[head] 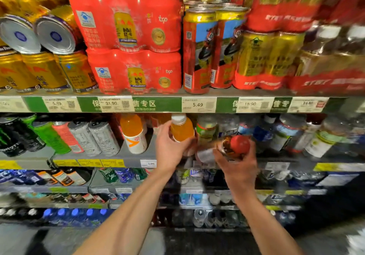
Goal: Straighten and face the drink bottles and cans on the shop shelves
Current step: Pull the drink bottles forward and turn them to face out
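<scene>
My left hand [171,149] grips an orange drink bottle with a white cap [181,128] at the front of the second shelf. My right hand [236,165] holds a dark bottle with a red cap [236,146], tilted with its cap toward me, just right of the orange one. Another orange bottle [133,132] with a white label stands to the left on the same shelf [136,156]. Behind my hands stand a green-labelled bottle [206,129] and clear bottles, partly blurred.
Tall energy cans [94,134] lean in a row at the left of the second shelf. The upper shelf holds gold cans [45,71], some lying on their sides, red multipacks [128,20] and tall red cans [197,51]. Lower shelves carry more bottles.
</scene>
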A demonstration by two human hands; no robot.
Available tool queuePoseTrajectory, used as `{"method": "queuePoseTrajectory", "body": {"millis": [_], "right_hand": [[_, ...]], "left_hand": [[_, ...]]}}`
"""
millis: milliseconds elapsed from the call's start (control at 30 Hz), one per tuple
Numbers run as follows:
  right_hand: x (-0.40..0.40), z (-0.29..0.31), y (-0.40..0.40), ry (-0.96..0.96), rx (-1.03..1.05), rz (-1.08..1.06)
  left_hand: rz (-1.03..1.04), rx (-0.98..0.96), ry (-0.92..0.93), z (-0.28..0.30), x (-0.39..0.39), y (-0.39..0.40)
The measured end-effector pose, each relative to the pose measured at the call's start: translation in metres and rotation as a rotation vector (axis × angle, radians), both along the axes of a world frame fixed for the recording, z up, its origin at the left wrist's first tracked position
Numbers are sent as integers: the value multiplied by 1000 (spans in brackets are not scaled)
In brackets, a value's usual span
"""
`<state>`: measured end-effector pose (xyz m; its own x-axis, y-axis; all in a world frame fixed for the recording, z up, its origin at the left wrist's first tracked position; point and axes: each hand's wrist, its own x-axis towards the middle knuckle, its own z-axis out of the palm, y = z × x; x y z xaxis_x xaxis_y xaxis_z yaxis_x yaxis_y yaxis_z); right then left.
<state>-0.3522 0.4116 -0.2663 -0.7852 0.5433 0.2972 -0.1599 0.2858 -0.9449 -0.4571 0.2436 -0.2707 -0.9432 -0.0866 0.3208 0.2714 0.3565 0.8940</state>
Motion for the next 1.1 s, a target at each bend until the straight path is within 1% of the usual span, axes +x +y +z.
{"method": "queuePoseTrajectory", "body": {"millis": [100,233,400,533,633,833,967,1100], "right_hand": [[0,0,7,-2,-17,48],[-2,-2,14,-13,-15,66],[-9,-5,18,-34,10,77],[-11,-11,20,-70,4,81],[-7,-13,23,-83,-2,93],[2,-14,25,-75,10,105],[6,-14,25,-58,-18,106],[9,-9,20,-56,-79,95]], "left_hand": [[38,-91,29,-3,1,7],[130,-128,16,-8,-2,13],[192,-286,23,-6,-7,26],[222,-322,7,-3,-8,32],[260,-303,0,-4,-4,33],[283,-166,14,-17,7,30],[240,-171,37,-21,6,25],[156,-166,-28,-29,8,16]]}}
